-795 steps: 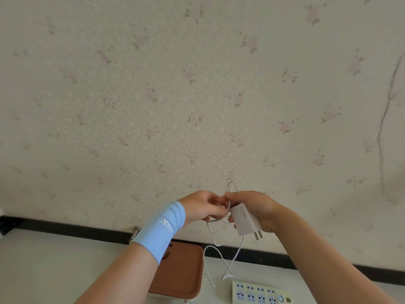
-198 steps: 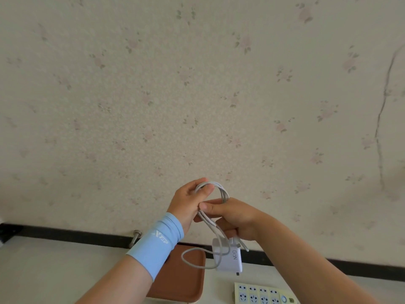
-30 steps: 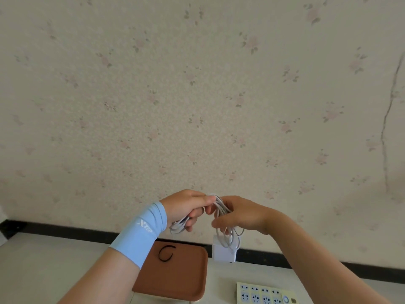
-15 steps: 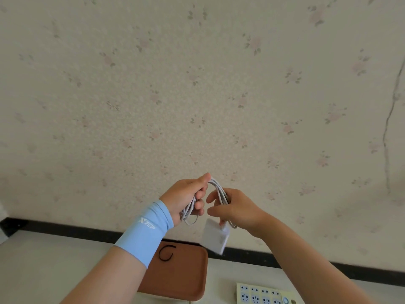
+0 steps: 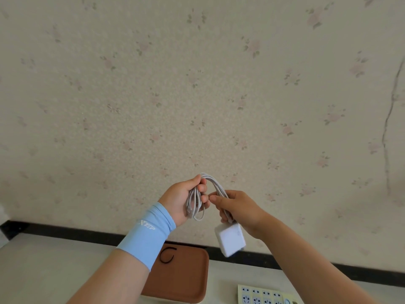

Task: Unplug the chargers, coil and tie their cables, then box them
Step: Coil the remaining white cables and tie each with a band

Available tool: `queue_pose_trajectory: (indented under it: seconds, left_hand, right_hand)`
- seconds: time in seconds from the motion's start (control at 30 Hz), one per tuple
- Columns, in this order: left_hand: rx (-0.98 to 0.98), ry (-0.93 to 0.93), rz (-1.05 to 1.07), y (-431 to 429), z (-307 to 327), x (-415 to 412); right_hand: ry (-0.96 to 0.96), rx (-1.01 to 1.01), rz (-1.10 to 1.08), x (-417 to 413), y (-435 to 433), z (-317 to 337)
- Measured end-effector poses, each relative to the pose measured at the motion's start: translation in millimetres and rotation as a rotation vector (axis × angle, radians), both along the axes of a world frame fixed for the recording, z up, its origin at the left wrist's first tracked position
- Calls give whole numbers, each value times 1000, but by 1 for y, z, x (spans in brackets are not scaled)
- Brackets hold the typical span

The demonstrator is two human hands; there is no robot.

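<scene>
Faded floral wallpaper (image 5: pixel 197 84), pebbly in texture, rises behind a pale desk (image 5: pixel 43 270). Above it, the left grip (image 5: pixel 182 198) curls round one end of the looped white cable (image 5: pixel 215 185). The right grip (image 5: pixel 238 208) pinches the other end, with the blocky white charger (image 5: pixel 231 239) dangling beneath. Below lie a rounded brown tray (image 5: pixel 186 279) holding a thin C-shaped black band (image 5: pixel 167 255), and a cream power strip (image 5: pixel 263 295).

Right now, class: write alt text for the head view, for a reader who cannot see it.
Two hands hold a coiled white cable before floral wallpaper: left hand grips one end, right hand the other, white charger hanging below. Underneath lie a brown tray and power strip.
</scene>
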State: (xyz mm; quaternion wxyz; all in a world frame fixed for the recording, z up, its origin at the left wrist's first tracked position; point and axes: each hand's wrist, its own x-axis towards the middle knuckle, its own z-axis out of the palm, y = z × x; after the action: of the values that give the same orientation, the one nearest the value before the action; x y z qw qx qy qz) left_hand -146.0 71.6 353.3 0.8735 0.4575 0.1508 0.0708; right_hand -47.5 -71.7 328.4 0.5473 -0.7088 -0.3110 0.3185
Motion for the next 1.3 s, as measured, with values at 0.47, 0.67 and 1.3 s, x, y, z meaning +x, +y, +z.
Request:
queue_pose_trajectory:
  seconds: [0.47,0.67,1.3]
  left_hand:
    - [117,56,72,4,-20,9]
    - [123,30,-22,-11,-24,10]
    - [45,-136,117,-11,2,-1]
  right_hand:
    - [132,0,37,4,-1,7]
    - [104,-31,178,-2,-8,8]
    - [208,-146,488,-17,-6,11]
